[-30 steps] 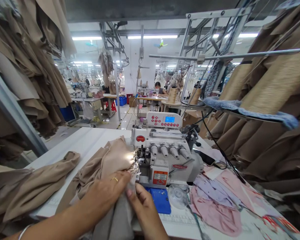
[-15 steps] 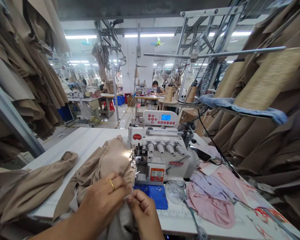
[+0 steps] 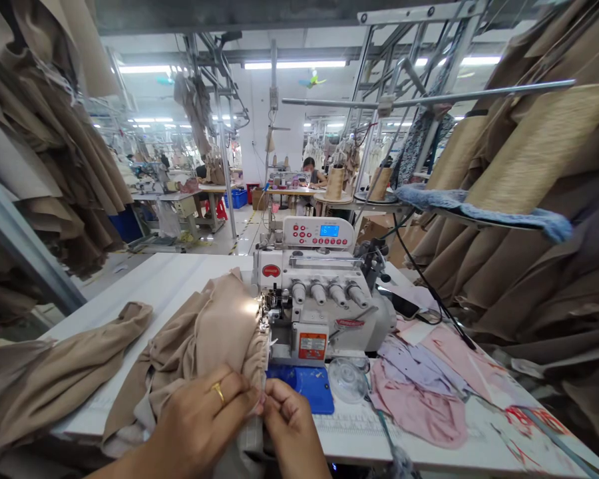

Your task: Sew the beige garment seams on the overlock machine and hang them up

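1. Our L hand (image 3: pixel 199 416), gold ring on it, is curled shut on the beige knit garment (image 3: pixel 219 352), fingers pinching a fold at its edge.
2. Our R hand (image 3: pixel 290 424) is pinched on the same edge, thumb & fingers closed, just beside the L fingertips. Both hands hold cloth; neither is open.
3. Garment sits right at the grip: bunched edge runs up from between our hands to the presser foot (image 3: pixel 272 308) of the overlock machine (image 3: pixel 304 286), w/ the main bulk left of the machine on the white worktable (image 3: pixel 150 279) & a grey-ish layer hanging below our hands.
4. Just R of the hands: blue pad (image 3: pixel 304 387) touching the machine's base, clear plastic disc (image 3: pixel 347 380) beside it.
5. Further R on table: pink fabric pieces (image 3: pixel 416 412) & lilac pieces (image 3: pixel 419 362), overlapping. Phone (image 3: pixel 402 305) lies behind them, near the machine.
6. L on table: a separate tan garment (image 3: pixel 74 359), rolled & loose, well apart from our hands.
7. Both sides: tan fabric panels (image 3: pixel 529 279) hang from racks; blue fuzzy strip (image 3: pixel 479 209) lies over a rail on the R.
8. Far off: co-worker (image 3: pixel 308 171) sits at another machine, thread cones (image 3: pixel 335 184) nearby, blue crate (image 3: pixel 238 198) on the floor.
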`<state>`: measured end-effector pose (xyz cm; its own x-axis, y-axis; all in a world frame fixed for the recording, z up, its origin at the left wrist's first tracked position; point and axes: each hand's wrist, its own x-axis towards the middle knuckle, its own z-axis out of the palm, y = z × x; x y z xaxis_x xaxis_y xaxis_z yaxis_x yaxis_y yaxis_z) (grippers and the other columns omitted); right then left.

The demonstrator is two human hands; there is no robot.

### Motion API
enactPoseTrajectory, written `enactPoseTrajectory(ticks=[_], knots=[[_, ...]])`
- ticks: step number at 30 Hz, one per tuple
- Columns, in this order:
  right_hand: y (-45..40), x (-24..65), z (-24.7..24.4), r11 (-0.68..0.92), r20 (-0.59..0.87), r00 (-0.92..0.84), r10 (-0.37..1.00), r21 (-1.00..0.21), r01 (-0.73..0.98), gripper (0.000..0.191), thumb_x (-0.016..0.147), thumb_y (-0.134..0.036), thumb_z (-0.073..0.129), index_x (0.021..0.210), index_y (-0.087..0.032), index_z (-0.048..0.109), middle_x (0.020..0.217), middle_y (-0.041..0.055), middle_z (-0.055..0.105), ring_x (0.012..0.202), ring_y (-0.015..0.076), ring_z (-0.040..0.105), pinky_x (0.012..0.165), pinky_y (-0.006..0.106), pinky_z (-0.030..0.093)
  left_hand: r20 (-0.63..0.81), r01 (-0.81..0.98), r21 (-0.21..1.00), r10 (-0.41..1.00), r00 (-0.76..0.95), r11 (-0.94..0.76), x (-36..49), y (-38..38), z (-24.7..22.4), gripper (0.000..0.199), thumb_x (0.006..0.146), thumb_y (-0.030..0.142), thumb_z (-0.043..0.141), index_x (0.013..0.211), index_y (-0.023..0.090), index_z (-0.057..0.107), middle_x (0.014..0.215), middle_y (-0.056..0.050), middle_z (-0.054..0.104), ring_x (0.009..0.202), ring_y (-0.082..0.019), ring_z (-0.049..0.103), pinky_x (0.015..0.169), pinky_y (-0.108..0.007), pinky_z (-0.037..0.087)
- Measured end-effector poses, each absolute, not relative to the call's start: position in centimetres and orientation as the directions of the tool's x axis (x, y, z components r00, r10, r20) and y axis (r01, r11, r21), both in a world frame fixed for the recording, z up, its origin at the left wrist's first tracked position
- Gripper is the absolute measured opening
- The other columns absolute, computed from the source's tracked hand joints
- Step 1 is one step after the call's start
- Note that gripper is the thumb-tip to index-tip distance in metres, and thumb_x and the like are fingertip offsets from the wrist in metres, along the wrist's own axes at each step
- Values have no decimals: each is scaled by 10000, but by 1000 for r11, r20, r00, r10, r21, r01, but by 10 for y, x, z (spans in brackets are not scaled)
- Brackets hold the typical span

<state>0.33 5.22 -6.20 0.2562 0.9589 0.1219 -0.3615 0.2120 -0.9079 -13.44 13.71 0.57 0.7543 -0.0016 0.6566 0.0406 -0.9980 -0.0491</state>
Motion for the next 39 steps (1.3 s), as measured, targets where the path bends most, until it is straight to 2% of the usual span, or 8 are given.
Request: enactPoseTrajectory(ticks=[8,11,16,21,28,32,36,39], knots=[[50,3,-54,217,112,272,956,-893,-394,405,805,-577,756,741,-180,707,695,-3,583,708,152,500,707,240,389,676,68,-70,3,737,-995,-129,131,2,228,1001,122,430,1007,119,657,789,-69,665,685,-171,596,568,-260,510],[50,1,-61,126,-10,262,965,-859,-496,463,758,-639,766,770,-180,706,652,-21,527,607,118,441,613,213,361,645,73,-79,5,764,-994,-131,126,1,223,995,128,440,943,140,656,763,-52,671,661,-162,600,565,-255,514],[52,2,-62,97,-47,251,967,-841,-532,507,709,-634,807,737,-146,673,653,-13,489,591,103,384,559,196,307,622,60,-70,3,783,-996,-128,126,8,173,966,204,497,1004,175,664,940,-56,729,845,-213,657,742,-342,561],[48,8,-58,120,0,300,954,-916,-383,557,740,-682,750,688,-142,626,617,-30,420,590,106,346,564,215,289,530,278,-60,205,823,-959,-114,152,29,257,986,230,427,1133,153,624,1101,-108,722,981,-270,678,810,-435,575],[49,8,-73,45,-67,233,970,-894,-445,552,742,-681,750,769,-146,619,603,-41,436,520,83,320,500,204,246,551,229,-209,79,830,-951,-118,149,15,322,991,172,374,1247,148,568,1256,-96,683,1181,-243,625,976,-406,533],[57,8,-65,152,4,281,960,-847,-509,456,789,-589,766,759,-145,668,634,-22,499,602,102,429,605,207,356,542,305,-119,195,818,-945,-110,160,9,318,998,197,363,1256,136,539,1259,-145,662,1203,-263,604,1015,-448,513],[64,10,-55,170,10,301,954,-842,-513,406,815,-555,759,785,-154,702,605,-37,494,543,82,369,519,177,287,431,296,56,291,854,-953,-105,177,18,264,1000,270,439,1221,169,543,1186,-117,685,1110,-234,646,983,-420,537],[66,10,-52,179,15,312,950,-844,-506,431,780,-575,781,748,-155,692,575,-54,459,497,70,283,496,181,263,473,224,-66,167,865,-972,-112,175,20,293,988,220,429,1246,172,560,1272,-118,658,1185,-255,609,1036,-456,491]])
